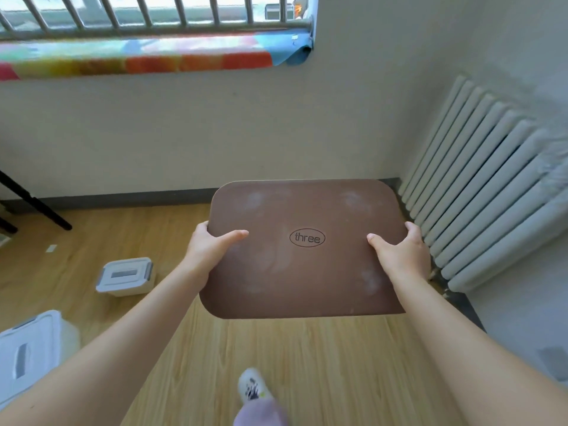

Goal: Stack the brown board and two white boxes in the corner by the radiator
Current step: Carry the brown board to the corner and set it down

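I see my left hand (212,244) and right hand (402,250) gripping the brown board (304,272) by its sides, above the floor (307,364). Two lidded white boxes, the small box (126,276) and the big box (30,348), sit far left; their contents are hidden.

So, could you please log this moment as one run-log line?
stage: carrying board | left hand: grip on left edge | right hand: grip on right edge | boxes: on floor, left | radiator: right

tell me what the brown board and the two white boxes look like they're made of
Brown board: looks like matte rubbery or leather-like sheet, thin, rounded corners, pale scuffs, printed "three"; exact material unclear.
Small white box: likely plastic, smooth moulded lid, grey clips.
Large white box: likely semi-translucent plastic, moulded lid handle.
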A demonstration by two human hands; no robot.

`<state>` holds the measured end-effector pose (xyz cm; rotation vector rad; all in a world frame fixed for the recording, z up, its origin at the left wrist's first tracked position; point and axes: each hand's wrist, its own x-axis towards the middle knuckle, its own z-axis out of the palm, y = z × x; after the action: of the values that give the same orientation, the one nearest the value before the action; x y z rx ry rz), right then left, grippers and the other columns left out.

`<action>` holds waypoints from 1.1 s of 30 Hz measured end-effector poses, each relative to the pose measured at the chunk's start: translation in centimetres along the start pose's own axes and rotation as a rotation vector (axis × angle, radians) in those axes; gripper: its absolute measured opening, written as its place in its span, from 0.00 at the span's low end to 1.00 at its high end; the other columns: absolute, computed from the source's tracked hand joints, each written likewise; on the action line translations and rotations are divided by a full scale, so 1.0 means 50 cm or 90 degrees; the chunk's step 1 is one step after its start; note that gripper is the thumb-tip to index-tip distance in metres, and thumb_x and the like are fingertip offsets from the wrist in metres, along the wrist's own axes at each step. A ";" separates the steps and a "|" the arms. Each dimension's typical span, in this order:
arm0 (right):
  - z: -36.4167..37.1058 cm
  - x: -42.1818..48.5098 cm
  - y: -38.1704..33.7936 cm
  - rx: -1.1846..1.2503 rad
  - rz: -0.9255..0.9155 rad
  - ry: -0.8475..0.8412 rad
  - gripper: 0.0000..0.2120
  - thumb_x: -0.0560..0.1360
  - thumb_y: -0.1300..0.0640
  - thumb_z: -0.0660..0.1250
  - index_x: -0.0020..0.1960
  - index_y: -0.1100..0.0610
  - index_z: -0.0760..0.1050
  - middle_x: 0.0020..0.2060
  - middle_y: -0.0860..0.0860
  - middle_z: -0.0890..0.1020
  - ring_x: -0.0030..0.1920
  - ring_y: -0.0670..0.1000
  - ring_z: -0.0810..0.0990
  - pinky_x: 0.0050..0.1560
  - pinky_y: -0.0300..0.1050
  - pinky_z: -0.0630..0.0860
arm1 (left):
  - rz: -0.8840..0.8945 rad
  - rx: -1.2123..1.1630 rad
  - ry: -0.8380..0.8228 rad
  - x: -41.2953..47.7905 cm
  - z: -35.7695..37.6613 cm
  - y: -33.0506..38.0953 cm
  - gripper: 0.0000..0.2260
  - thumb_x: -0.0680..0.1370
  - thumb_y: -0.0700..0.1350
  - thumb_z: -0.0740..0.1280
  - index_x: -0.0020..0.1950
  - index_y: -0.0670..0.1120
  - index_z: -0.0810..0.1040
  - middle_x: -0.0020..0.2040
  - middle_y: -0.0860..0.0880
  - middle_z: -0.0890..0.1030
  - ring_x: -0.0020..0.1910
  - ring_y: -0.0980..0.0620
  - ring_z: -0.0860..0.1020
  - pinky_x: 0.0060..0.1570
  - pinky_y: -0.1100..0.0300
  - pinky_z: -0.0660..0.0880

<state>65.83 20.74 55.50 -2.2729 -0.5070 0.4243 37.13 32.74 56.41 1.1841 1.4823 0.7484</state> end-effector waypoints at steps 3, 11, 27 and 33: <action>0.021 0.067 -0.016 -0.006 0.017 -0.014 0.38 0.67 0.42 0.70 0.73 0.49 0.61 0.64 0.56 0.74 0.63 0.59 0.73 0.58 0.54 0.71 | -0.012 0.011 -0.017 0.066 0.042 0.026 0.33 0.65 0.52 0.78 0.67 0.46 0.71 0.52 0.51 0.81 0.46 0.53 0.80 0.37 0.60 0.73; 0.071 0.308 -0.132 -0.020 0.046 0.023 0.35 0.69 0.44 0.69 0.72 0.50 0.62 0.63 0.57 0.75 0.61 0.60 0.75 0.59 0.54 0.73 | -0.012 0.004 -0.061 0.321 0.186 0.156 0.36 0.65 0.53 0.77 0.70 0.47 0.69 0.59 0.48 0.79 0.53 0.47 0.80 0.51 0.51 0.76; 0.139 0.802 -0.256 -0.006 0.091 0.048 0.33 0.69 0.47 0.69 0.71 0.51 0.63 0.61 0.57 0.76 0.59 0.60 0.75 0.53 0.51 0.72 | -0.030 0.010 -0.106 0.729 0.518 0.363 0.33 0.66 0.51 0.77 0.68 0.45 0.71 0.58 0.45 0.81 0.52 0.45 0.80 0.51 0.52 0.76; 0.202 1.097 -0.257 -0.008 0.078 -0.020 0.34 0.69 0.48 0.69 0.73 0.52 0.62 0.63 0.58 0.75 0.59 0.61 0.76 0.55 0.51 0.73 | -0.071 0.007 -0.047 0.891 0.720 0.383 0.35 0.67 0.50 0.76 0.71 0.45 0.68 0.57 0.48 0.78 0.51 0.47 0.78 0.45 0.56 0.72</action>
<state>105.94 61.25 50.32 -2.3208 -0.3891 0.5188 78.73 75.92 49.40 1.1150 1.4801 0.6155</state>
